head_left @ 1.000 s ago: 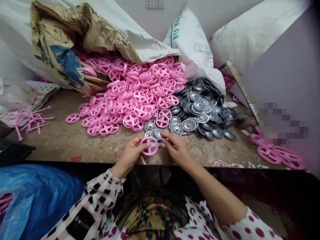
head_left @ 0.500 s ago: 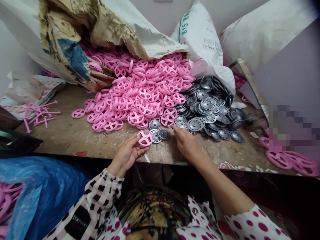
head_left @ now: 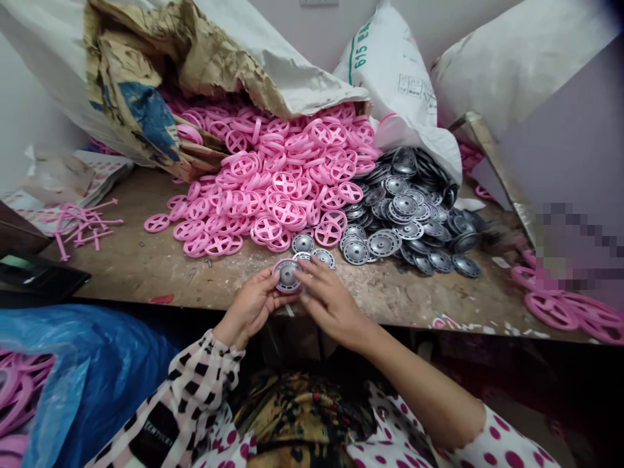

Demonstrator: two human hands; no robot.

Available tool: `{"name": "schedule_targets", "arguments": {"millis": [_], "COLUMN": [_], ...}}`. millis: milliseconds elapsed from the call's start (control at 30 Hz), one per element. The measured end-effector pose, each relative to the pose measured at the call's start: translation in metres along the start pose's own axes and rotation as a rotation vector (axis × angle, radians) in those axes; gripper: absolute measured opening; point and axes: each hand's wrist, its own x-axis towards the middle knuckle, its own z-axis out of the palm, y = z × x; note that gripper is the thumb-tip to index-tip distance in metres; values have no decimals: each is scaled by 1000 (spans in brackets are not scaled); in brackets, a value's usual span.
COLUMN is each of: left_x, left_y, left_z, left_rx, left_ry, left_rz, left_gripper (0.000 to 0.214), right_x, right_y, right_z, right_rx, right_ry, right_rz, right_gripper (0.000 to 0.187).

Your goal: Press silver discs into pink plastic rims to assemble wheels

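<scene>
My left hand [head_left: 251,304] holds a pink wheel [head_left: 286,276] near the front edge of the worn wooden table [head_left: 146,273]. A silver hubcap disc now sits on the wheel's face. My right hand [head_left: 327,300] rests its fingers on the wheel's right side and presses the disc. Just beyond my hands lie a few loose silver discs [head_left: 303,244]. Behind them is a heap of pink spoked wheels [head_left: 273,175] and to its right a heap of silver hubcap discs [head_left: 409,208].
Torn paper sacks [head_left: 146,78] and white bags [head_left: 394,78] spill the parts at the back. Pink plastic sprues [head_left: 80,224] lie at the far left. A blue plastic bag [head_left: 82,377] sits at my lower left. Larger pink wheels [head_left: 570,309] lie at the right edge.
My right hand picked a silver disc from the pile and brought it back onto the pink wheel held in my left hand. The camera shifted slightly.
</scene>
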Motion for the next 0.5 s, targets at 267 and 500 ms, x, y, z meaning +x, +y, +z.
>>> {"name": "schedule_targets", "arguments": {"millis": [267, 500], "left_x": [-12, -16], "left_y": [-4, -13], "left_z": [14, 14], "left_rx": [277, 467], "left_ry": [-213, -160], "left_rz": [100, 264], "left_gripper": [40, 32], "right_x": [17, 5], "right_y": [2, -10], "right_z": [-19, 0], "right_rx": [806, 950], "right_ry": [-29, 153], "right_rz": [351, 487], "right_gripper": [28, 24]}}
